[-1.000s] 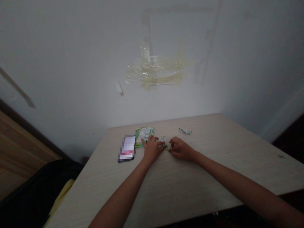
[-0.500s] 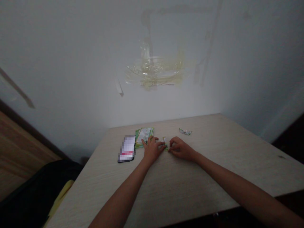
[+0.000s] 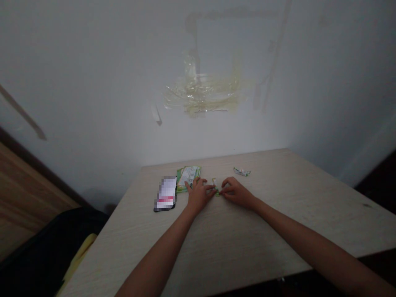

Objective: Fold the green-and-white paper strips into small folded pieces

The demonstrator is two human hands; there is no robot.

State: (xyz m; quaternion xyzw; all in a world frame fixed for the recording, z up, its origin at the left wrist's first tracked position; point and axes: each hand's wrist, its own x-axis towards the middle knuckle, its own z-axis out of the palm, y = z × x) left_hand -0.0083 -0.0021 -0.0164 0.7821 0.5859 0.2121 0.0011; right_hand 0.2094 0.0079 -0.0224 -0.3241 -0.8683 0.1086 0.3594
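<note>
A small green-and-white wrapper piece (image 3: 217, 192) lies on the table between my two hands, too small to make out clearly. My left hand (image 3: 199, 196) holds its left side with thumb and forefinger, while the other fingers are spread over the edge of a green-and-white packet (image 3: 187, 174). From the other side, my right hand (image 3: 234, 193) pinches the same piece with closed fingers, the rest curled above. A crumpled green-and-white wrapper (image 3: 241, 171) rests apart, beyond my right hand.
Left of the packet lies a phone (image 3: 166, 194) with a blurred screen. The pale wooden table (image 3: 272, 185) meets a wall (image 3: 123, 82) carrying old clear tape (image 3: 207, 93). Dark cloth and a yellow item (image 3: 78, 255) are past the table's left edge.
My right fingertips have shifted slightly left onto the small wrapper piece, closing the gap to it. The left hand has barely moved.
</note>
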